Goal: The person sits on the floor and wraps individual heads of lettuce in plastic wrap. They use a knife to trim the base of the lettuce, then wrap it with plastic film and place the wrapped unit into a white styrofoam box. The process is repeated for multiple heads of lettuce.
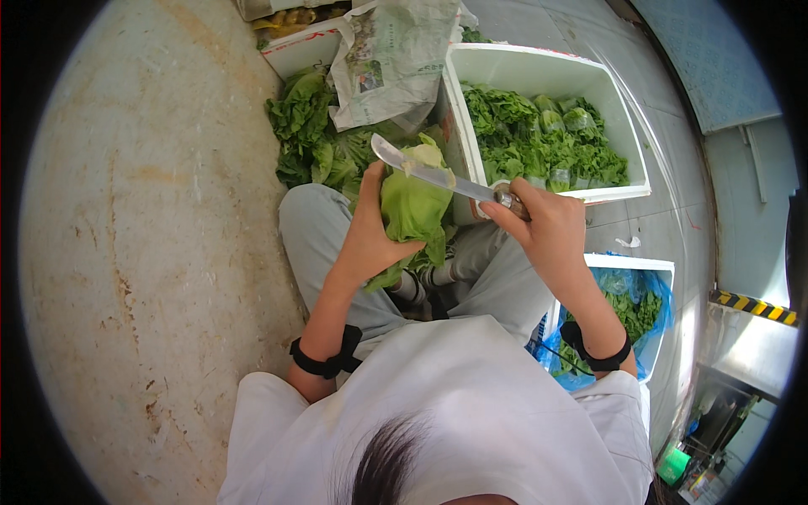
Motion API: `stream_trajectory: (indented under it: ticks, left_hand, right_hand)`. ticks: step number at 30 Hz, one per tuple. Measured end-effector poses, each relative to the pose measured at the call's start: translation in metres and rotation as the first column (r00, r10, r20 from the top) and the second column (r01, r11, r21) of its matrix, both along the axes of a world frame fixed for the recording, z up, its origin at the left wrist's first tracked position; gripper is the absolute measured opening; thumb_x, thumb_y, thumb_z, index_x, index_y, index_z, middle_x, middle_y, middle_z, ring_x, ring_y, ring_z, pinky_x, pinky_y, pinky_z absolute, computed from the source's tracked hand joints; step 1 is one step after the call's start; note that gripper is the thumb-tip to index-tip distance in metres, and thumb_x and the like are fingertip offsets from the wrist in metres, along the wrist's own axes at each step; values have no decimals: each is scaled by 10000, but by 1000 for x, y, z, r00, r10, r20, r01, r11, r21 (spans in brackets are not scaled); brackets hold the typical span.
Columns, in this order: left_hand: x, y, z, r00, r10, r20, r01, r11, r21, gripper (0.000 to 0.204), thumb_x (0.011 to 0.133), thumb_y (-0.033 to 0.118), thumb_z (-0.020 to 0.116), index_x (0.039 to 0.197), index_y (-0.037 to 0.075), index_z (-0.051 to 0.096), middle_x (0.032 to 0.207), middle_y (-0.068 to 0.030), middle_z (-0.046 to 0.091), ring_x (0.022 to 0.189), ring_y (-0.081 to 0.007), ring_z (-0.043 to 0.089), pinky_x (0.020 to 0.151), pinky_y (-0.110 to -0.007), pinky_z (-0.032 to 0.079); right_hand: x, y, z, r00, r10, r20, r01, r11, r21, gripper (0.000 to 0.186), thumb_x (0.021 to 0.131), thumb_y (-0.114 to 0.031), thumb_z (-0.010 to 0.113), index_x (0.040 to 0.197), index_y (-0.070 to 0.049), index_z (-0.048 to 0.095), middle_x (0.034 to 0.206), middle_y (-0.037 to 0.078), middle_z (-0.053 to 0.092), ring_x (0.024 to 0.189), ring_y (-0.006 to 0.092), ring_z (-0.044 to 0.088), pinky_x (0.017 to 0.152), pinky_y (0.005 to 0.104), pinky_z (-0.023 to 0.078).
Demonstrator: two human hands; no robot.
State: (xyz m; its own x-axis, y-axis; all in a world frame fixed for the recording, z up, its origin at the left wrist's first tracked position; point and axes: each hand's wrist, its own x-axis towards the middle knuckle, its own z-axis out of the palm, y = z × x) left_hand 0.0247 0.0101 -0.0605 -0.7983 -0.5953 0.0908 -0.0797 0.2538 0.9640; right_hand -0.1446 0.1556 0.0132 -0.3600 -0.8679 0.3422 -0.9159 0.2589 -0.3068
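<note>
A head of leafy green lettuce (414, 206) is held above my knees by my left hand (370, 231), its thumb and fingers wrapped around the side. Its pale cut stem end points away from me. My right hand (543, 223) grips the dark handle of a knife (438, 175). The long blade points left and lies across the stem end of the lettuce. Some of the left fingers are hidden behind the leaves.
Loose greens (305, 126) lie beyond my left knee, under a sheet of newspaper (391, 63). At the far right stands a white foam box (627, 194) of leafy vegetables. Another foam box (661, 273), lined with blue plastic, sits by my right elbow. A worn wall (160, 252) rises on the left.
</note>
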Motion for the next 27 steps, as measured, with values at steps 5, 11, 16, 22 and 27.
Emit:
stream_trajectory:
  ticks: [5, 11, 16, 22, 27]
  left_hand:
    - [5, 0, -6, 999, 40, -11, -40, 998, -43, 1056, 519, 93, 787, 1379, 3, 180, 1359, -170, 312, 1244, -258, 352, 1021, -340, 295]
    - [15, -10, 6, 992, -123, 2, 121, 975, 187, 1017, 562, 77, 762, 1390, 1, 178, 1365, -164, 311, 1257, -264, 337, 1036, -330, 276]
    - [11, -1, 20, 971, -239, 7, 231, 933, -277, 919, 586, 68, 751, 1357, 37, 252, 1327, -115, 350, 1192, -242, 387, 1005, -336, 310]
    - [21, -3, 34, 976, -116, -183, 116, 993, -14, 1009, 522, 74, 800, 1356, 62, 233, 1311, -90, 339, 1177, -235, 377, 996, -341, 315]
    - [23, -6, 25, 969, -105, -223, 115, 993, 32, 1047, 507, 72, 805, 1369, 62, 211, 1325, -90, 333, 1201, -237, 363, 1013, -337, 297]
  right_hand:
    - [1, -7, 0, 999, 19, -27, -19, 1000, 12, 448, 766, -478, 635, 634, -78, 482, 477, 41, 492, 405, 230, 492, 386, 328, 362]
    - [-18, -10, 0, 986, 152, 63, -153, 988, 12, 365, 801, -377, 640, 739, -32, 538, 501, 109, 469, 447, 300, 465, 446, 360, 356]
    - [-32, -34, -34, 972, 30, 232, -79, 975, 208, 505, 856, -487, 514, 675, -21, 584, 512, 140, 513, 480, 339, 505, 478, 399, 400]
    - [-36, -45, -66, 792, -149, 592, 30, 978, 205, 613, 900, -514, 429, 619, 6, 591, 495, 148, 511, 492, 300, 537, 514, 387, 415]
    - [-33, -43, -61, 644, -192, 741, 77, 979, 187, 565, 913, -478, 444, 641, 8, 534, 490, 71, 473, 450, 173, 481, 470, 312, 370]
